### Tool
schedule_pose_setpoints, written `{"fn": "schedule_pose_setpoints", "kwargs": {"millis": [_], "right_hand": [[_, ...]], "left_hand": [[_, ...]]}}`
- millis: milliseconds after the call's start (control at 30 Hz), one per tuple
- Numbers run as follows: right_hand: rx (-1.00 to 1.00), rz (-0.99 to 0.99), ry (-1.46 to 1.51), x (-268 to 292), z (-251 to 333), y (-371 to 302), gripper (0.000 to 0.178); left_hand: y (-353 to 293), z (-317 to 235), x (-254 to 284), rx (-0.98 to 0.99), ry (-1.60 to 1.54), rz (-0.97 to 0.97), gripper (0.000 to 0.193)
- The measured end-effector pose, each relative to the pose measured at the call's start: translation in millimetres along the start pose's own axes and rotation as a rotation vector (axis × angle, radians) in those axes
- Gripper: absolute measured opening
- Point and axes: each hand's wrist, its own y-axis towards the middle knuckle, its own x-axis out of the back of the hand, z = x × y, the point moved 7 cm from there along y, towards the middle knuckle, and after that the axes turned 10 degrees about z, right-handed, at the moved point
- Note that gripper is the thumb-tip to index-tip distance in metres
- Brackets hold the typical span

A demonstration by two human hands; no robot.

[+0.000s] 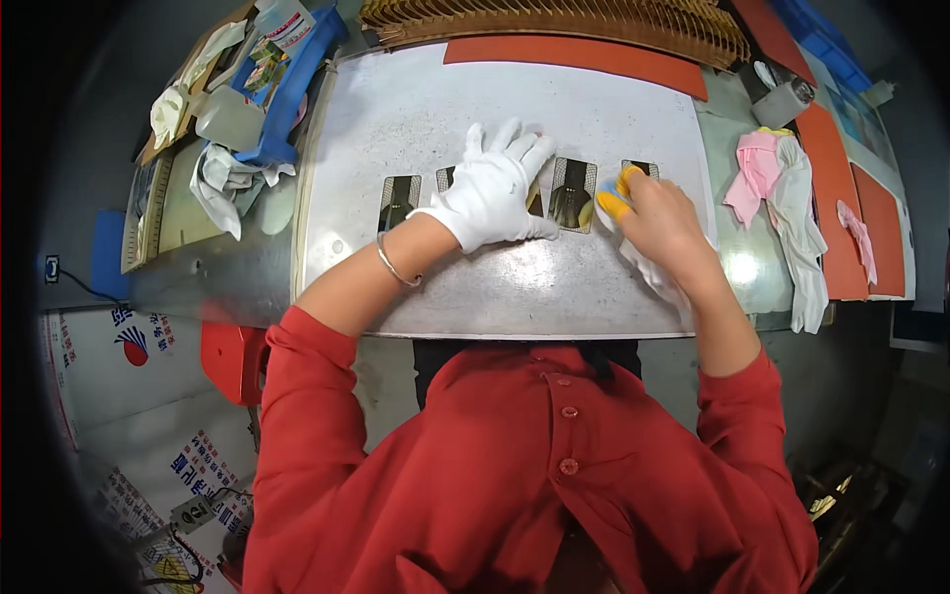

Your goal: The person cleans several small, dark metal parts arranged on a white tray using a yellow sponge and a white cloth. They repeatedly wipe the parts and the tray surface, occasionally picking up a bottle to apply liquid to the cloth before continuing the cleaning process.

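My left hand [492,188], in a white glove, lies flat with its fingers spread on the pale work sheet [475,297]. Beneath and around it are small dark rectangular plates with mesh-patterned borders, partly covered by the glove. One such plate [400,204] lies to the left of the hand, and another plate [572,194] shows between my hands. My right hand [661,223] has yellow covers on its fingertips and is closed on a white cloth [653,272], which hangs below the palm. Just beyond those fingers, a further dark plate [641,167] is partly hidden.
A ribbed brown rack [554,22] stands along the back, before it an orange strip [574,63]. At left is a blue tray [287,89] with bottles. Pink cloth [755,173], white cloth [798,228] and a grey bottle [784,103] are at right.
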Motion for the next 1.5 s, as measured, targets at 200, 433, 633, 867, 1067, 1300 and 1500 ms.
{"fn": "schedule_pose_setpoints", "kwargs": {"millis": [200,433,633,867,1067,1300,1500], "right_hand": [[-0.074,0.089,-0.02,-12.9,3.0,56.6,0.025],[-0.115,0.119,-0.03,-15.3,6.1,81.5,0.025],[-0.117,0.117,-0.045,-23.7,9.9,86.4,0.022],[-0.074,0.057,-0.024,-34.3,9.7,73.3,0.021],[-0.057,0.006,-0.036,-37.3,14.9,56.3,0.024],[-0.042,-0.016,-0.015,-41.2,20.6,32.6,0.022],[-0.049,-0.013,-0.03,-50.0,18.7,16.2,0.029]], "left_hand": [[-0.8,-3.4,-3.0,-0.004,0.039,-0.13,0.087],[10.0,2.7,-14.6,0.146,0.071,-0.058,0.096],[8.6,4.1,-13.6,0.123,0.07,-0.105,0.096],[8.2,3.3,-14.4,0.069,0.083,-0.16,0.089],[7.0,1.6,-15.7,-0.003,0.11,-0.153,0.085],[11.9,-2.6,-15.7,-0.038,0.14,-0.016,0.09],[10.0,-4.2,-11.5,-0.05,0.133,0.078,0.109]]}}
